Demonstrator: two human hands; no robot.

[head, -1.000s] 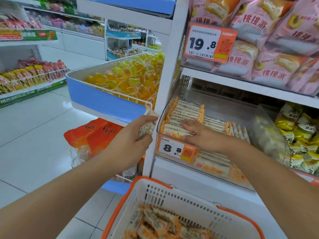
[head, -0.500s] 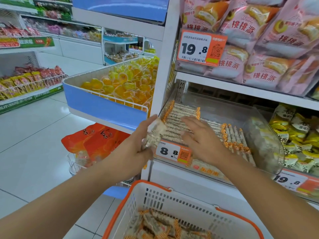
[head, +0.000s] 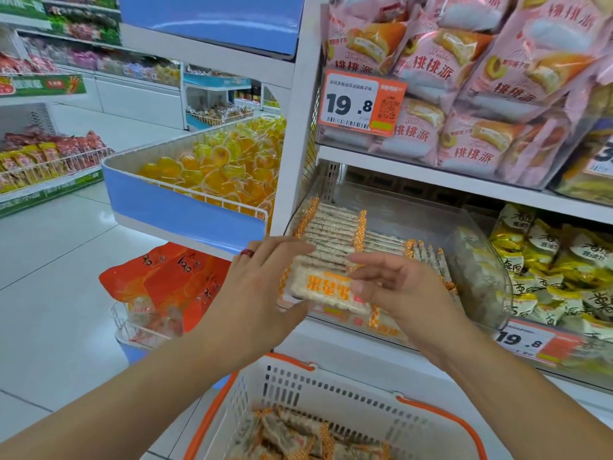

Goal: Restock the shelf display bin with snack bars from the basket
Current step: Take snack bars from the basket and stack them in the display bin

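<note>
Two hands: your left hand [head: 262, 287] and right hand [head: 394, 287] share one snack bar [head: 326, 288] between them, left fingers curled behind its 9 o'clock edge, right thumb and fingertips pinching its 3 o'clock end.
Position: you hold the bar flat-face toward you, just in front of the display bin [head: 477, 260] and over its front lip.
Weight: judge it light; a two-finger pinch looks enough.
Stiffness: the puffed-rice block inside looks rigid but crumbly, so do not bend or squeeze it across the middle.
Wrapper: clear, glossy film with orange print and crimped orange ends; likely slick, so hold by the long edges, not the faces.
Stock in bin: bars [head: 335, 230] stand on edge in tight rows at 12 o'clock from your hands, orange seams lined up.
Bin material: clear hard plastic with a curved front wall; its right half looks bare.
Basket [head: 331, 390]: white slotted plastic, orange rim, at 6 o'clock, more bars [head: 298, 436] loose inside.
Next move: slide the bar in on edge, probably against the front row.
</note>
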